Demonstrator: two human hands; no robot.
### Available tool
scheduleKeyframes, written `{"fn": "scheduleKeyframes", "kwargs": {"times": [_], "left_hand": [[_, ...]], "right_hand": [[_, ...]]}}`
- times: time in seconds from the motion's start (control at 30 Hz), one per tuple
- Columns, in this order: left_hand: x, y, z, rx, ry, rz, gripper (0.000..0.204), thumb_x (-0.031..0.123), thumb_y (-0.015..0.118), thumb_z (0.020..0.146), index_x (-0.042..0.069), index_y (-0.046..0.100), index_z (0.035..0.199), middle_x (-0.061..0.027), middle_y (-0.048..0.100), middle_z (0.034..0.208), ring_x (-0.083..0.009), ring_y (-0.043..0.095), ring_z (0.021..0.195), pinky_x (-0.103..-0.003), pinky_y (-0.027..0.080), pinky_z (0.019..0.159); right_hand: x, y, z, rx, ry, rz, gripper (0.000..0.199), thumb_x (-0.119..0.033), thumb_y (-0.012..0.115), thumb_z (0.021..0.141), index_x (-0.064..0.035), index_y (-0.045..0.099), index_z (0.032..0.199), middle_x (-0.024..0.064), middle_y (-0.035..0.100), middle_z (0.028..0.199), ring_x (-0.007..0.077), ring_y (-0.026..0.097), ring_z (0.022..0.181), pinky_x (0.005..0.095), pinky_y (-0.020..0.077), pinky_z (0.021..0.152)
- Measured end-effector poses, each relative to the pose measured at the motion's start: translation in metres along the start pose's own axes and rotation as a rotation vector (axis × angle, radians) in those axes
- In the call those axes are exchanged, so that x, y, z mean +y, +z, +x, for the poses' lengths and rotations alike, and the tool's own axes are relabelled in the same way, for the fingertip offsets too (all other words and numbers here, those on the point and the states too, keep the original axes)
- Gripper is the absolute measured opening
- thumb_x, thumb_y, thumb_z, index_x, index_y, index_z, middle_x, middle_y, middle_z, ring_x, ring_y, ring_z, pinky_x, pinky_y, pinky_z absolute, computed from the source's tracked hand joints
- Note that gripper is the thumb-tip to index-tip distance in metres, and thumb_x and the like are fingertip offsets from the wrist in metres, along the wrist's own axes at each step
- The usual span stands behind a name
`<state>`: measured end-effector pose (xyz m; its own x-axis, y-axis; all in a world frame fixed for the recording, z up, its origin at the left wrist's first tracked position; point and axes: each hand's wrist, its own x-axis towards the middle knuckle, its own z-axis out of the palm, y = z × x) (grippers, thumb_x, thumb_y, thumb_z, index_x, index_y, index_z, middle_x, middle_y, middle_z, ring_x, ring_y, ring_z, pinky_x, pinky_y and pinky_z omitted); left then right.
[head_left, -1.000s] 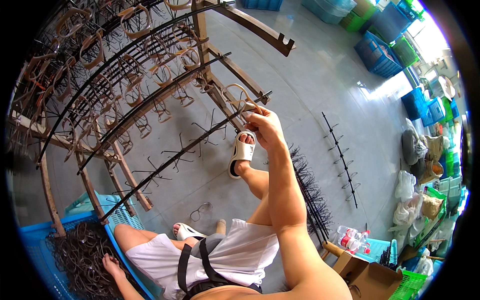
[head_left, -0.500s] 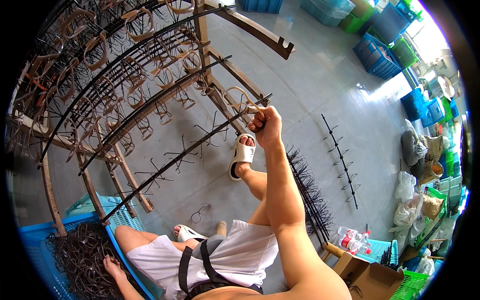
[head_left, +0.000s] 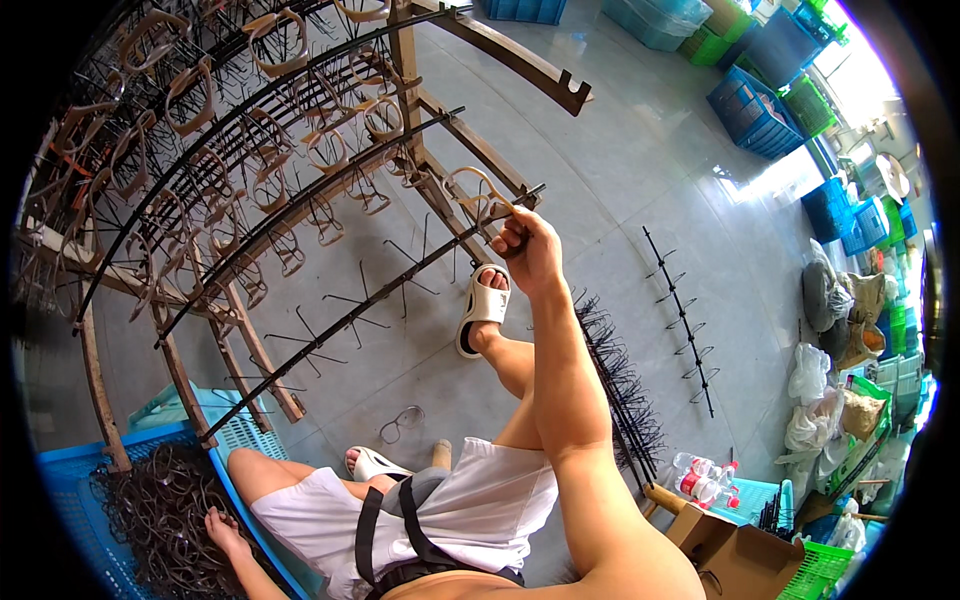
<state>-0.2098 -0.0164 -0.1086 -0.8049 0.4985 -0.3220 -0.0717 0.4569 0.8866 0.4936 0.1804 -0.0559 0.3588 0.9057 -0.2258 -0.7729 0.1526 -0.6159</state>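
Observation:
My right hand (head_left: 530,248) is stretched out ahead, fingers closed on a tan eyeglass frame (head_left: 487,188). It holds the frame beside the near end of a black rod (head_left: 385,292) with thin wire hooks along it. Low on the left, my left hand (head_left: 228,533) rests with fingers apart at the edge of a heap of dark eyeglass frames (head_left: 165,515). That heap fills a blue plastic crate (head_left: 75,475); the fingertips touch it and are partly hidden. Many brown frames (head_left: 282,45) hang on the hooked rods farther up the rack.
A brown rack (head_left: 405,70) carries the rods at the left. One pair of glasses (head_left: 402,425) lies on the floor by my feet. To the right are a loose hooked rod (head_left: 685,320), a bundle of hooked rods (head_left: 615,385), a cardboard box (head_left: 735,560) and plastic bottles (head_left: 705,480).
The tan frame in my right hand has shifted slightly left and up at the rod's end. The hooked rod has turned a little, its hooks now pointing differently. My left hand stays at the heap.

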Motion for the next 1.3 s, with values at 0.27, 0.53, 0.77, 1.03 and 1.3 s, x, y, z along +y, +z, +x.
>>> {"fn": "scheduleKeyframes", "kwargs": {"times": [0.27, 0.53, 0.77, 1.03, 1.3], "left_hand": [[0.001, 0.0, -0.003, -0.03, 0.01, -0.001, 0.012, 0.024, 0.053, 0.091, 0.012, 0.052, 0.094, 0.0055, 0.043, 0.066, -0.0062, 0.04, 0.057, -0.023, 0.03, 0.052], [-0.002, -0.002, -0.002, -0.045, 0.044, 0.002, 0.011, 0.023, 0.054, 0.09, 0.013, 0.052, 0.09, 0.0055, 0.043, 0.067, -0.0065, 0.041, 0.058, -0.023, 0.032, 0.053], [-0.003, -0.003, -0.003, -0.072, 0.056, -0.023, 0.013, 0.024, 0.054, 0.09, 0.013, 0.049, 0.084, 0.0049, 0.041, 0.067, -0.0072, 0.042, 0.058, -0.023, 0.032, 0.052], [0.007, 0.007, -0.015, -0.034, 0.027, -0.014, 0.014, 0.024, 0.055, 0.089, 0.013, 0.049, 0.083, 0.005, 0.041, 0.066, -0.007, 0.041, 0.057, -0.022, 0.032, 0.052], [0.003, 0.004, -0.01, -0.027, 0.02, -0.036, 0.014, 0.024, 0.055, 0.089, 0.013, 0.049, 0.082, 0.0054, 0.041, 0.065, -0.0062, 0.041, 0.057, -0.022, 0.031, 0.052]], "right_hand": [[-0.005, 0.01, -0.012, -0.026, -0.054, -0.054, 0.021, -0.018, 0.045, 0.091, -0.0021, 0.054, 0.102, 0.0016, 0.045, 0.074, 0.0134, 0.043, 0.061, 0.0301, 0.0434, 0.061], [-0.005, 0.025, -0.006, 0.096, -0.399, -0.907, 0.027, -0.028, 0.048, 0.095, -0.0034, 0.059, 0.101, -0.0008, 0.048, 0.066, 0.0055, 0.046, 0.053, 0.0212, 0.0423, 0.047], [0.006, 0.026, 0.014, 0.134, -0.675, -1.205, 0.026, -0.024, 0.058, 0.09, -0.0019, 0.063, 0.102, -0.0016, 0.053, 0.07, 0.0072, 0.043, 0.064, 0.0221, 0.0366, 0.059], [0.009, 0.04, -0.001, 0.135, -0.654, -1.134, 0.021, -0.018, 0.059, 0.088, 0.0002, 0.066, 0.094, -0.0001, 0.052, 0.072, 0.0089, 0.044, 0.064, 0.023, 0.0353, 0.058], [0.012, 0.039, -0.006, 0.099, -0.654, -1.114, 0.018, -0.015, 0.06, 0.087, 0.0015, 0.065, 0.092, 0.0003, 0.052, 0.071, 0.0086, 0.044, 0.066, 0.023, 0.0351, 0.059]]}}
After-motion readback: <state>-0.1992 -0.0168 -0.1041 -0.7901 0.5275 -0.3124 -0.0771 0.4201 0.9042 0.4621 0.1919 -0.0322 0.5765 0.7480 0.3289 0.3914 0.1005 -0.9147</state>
